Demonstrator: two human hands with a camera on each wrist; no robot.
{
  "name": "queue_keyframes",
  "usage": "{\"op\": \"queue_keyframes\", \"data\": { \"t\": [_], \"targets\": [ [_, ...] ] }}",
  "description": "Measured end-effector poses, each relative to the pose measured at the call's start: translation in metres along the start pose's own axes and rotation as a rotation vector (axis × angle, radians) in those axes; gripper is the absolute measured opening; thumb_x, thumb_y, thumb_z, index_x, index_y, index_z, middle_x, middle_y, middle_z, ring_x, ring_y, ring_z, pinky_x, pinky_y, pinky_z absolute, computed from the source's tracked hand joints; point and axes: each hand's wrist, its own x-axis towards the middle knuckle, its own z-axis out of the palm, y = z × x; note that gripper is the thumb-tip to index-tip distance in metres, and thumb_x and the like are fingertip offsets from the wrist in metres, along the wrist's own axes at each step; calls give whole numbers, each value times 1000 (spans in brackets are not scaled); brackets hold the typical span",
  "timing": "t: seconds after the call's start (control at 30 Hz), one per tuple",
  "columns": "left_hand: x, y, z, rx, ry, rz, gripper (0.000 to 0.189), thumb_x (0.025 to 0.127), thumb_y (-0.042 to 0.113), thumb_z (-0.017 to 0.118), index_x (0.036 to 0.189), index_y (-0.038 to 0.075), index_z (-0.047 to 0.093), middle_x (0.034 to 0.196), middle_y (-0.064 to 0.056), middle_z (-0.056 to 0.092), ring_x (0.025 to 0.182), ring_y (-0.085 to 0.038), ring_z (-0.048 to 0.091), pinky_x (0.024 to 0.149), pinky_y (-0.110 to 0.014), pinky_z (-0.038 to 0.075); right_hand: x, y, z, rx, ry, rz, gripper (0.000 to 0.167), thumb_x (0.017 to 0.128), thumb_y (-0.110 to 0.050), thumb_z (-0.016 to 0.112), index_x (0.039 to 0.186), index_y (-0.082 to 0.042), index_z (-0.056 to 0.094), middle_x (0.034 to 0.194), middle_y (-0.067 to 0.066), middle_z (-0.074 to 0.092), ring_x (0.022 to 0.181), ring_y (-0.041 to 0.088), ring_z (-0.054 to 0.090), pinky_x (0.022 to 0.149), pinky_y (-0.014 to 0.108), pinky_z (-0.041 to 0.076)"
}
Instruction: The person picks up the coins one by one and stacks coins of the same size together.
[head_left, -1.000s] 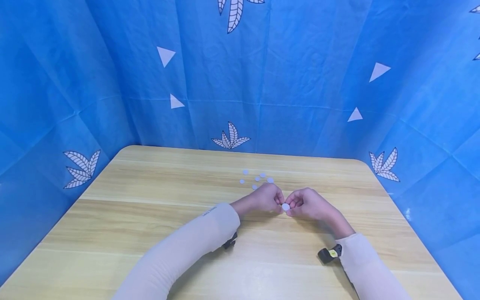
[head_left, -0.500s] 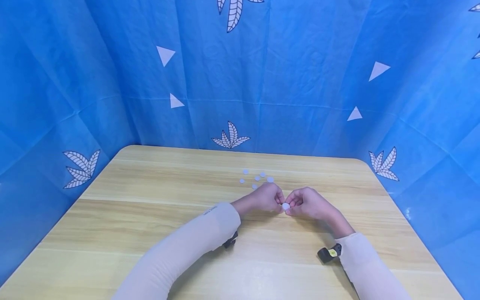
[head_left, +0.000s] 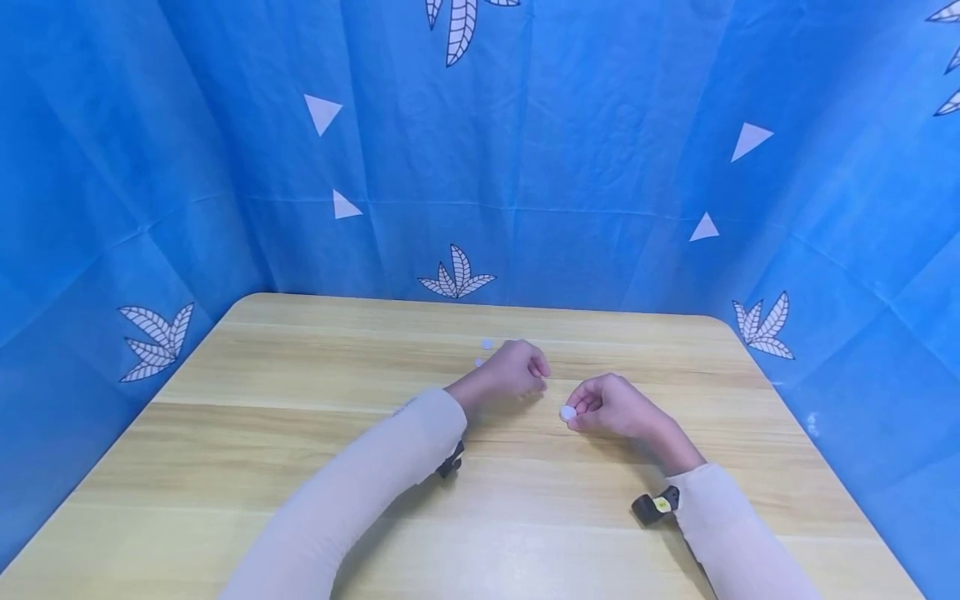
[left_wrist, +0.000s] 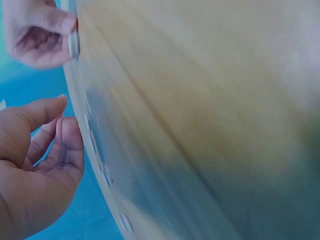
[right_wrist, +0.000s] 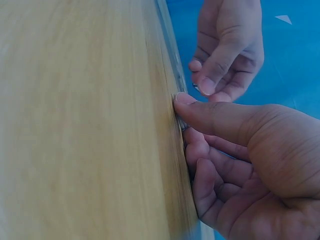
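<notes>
My right hand [head_left: 615, 407] pinches a small stack of silvery coins [head_left: 567, 413] between thumb and fingers, low over the table. Edge-on in the left wrist view, the stack [left_wrist: 74, 44] shows several thin layers. Away to its left and farther back, my left hand [head_left: 513, 368] hovers over the loose coins. A gap shows between its thumb and bent fingers in the left wrist view, with nothing held there. Two loose coins [head_left: 487, 343] lie visible beyond that hand; it covers the others in the head view. Several flat coins [left_wrist: 126, 223] appear along the table in the left wrist view.
A wooden table [head_left: 315, 467] with rounded far corners spreads beneath both arms. Blue patterned cloth [head_left: 600, 167] hangs behind it and at both sides. A black wrist camera [head_left: 655, 506] sits under the right sleeve.
My left hand has left the coin stack, moving left and back over the loose coins, and now hides most of them. My right hand stays in place with the stack.
</notes>
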Motion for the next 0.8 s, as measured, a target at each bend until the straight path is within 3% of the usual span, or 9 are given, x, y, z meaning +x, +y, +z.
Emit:
{"op": "queue_keyframes", "data": {
  "t": [0.2, 0.43, 0.8],
  "targets": [
    [9, -13, -11, -32, 63, -44, 12, 90, 0, 75, 101, 1, 73, 91, -6, 70, 82, -16, 66, 73, -24, 57, 0, 0, 1, 8, -1, 9, 21, 83, -13, 86, 97, -4, 73, 85, 2, 71, 81, 18, 65, 73, 27, 56],
    [21, -30, -18, -12, 78, -22, 14, 89, 0, 75, 102, 2, 73, 94, -3, 70, 89, -16, 64, 82, -24, 55, 1, 0, 2, 2, -2, 22, 21, 83, -14, 86, 98, -6, 74, 85, 2, 71, 81, 17, 66, 74, 27, 57],
    [34, -30, -22, 4, 57, -23, 17, 89, 0, 76, 105, 4, 73, 99, -5, 71, 94, -16, 66, 89, -24, 54, 1, -1, 2, -7, 1, 22, 20, 83, -13, 85, 98, -5, 74, 86, 1, 71, 82, 19, 66, 74, 28, 56]
  ]
}}
